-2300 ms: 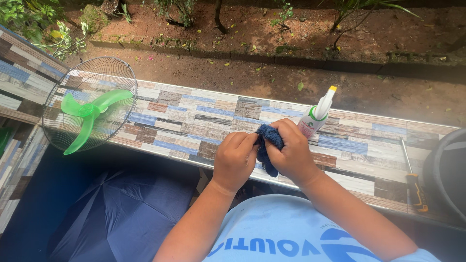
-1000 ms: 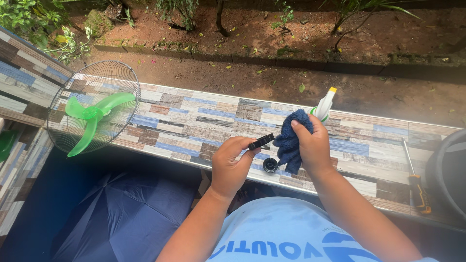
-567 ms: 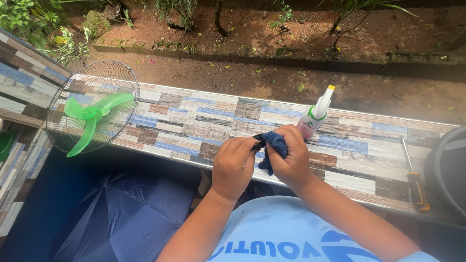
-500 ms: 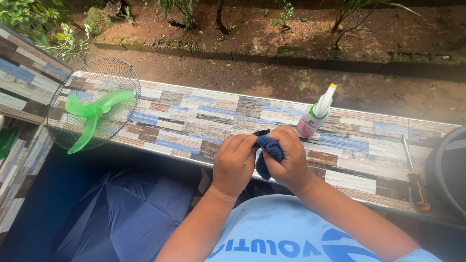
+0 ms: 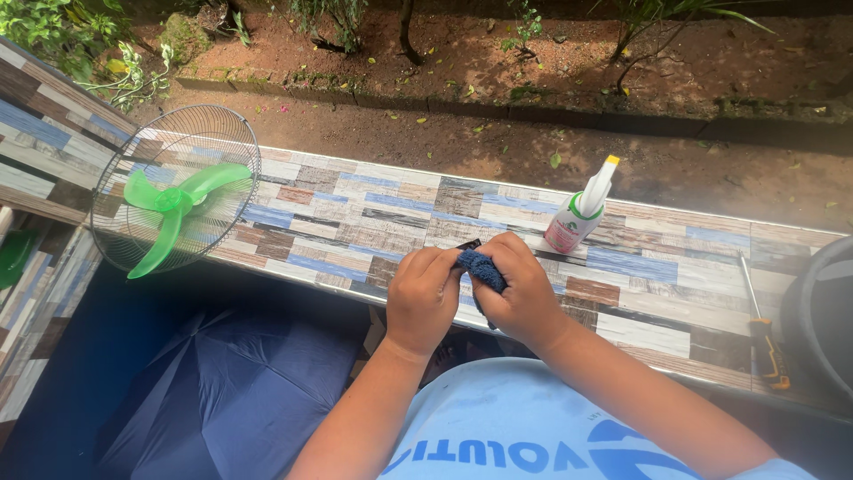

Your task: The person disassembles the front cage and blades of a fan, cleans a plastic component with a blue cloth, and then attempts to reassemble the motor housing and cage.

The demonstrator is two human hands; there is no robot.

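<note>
Two hands met over the near edge of the worktop (image 5: 640,267), a patchwork of wood-look tiles. Left hand (image 5: 422,298): curled shut on a small dark part, mostly hidden. Right hand (image 5: 524,289): closed around a blue cloth (image 5: 482,268), pressed against that part. Spray bottle (image 5: 577,213): upright, just beyond the right hand. Wire fan guard with green blades (image 5: 178,200): far left. Screwdriver (image 5: 762,320): far right. Dark blue umbrella (image 5: 240,391): below the worktop.

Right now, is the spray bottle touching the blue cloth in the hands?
Apart. The head view shows the spray bottle standing upright on the patterned ledge, with bare ledge between it and the blue cloth held by both hands.
</note>
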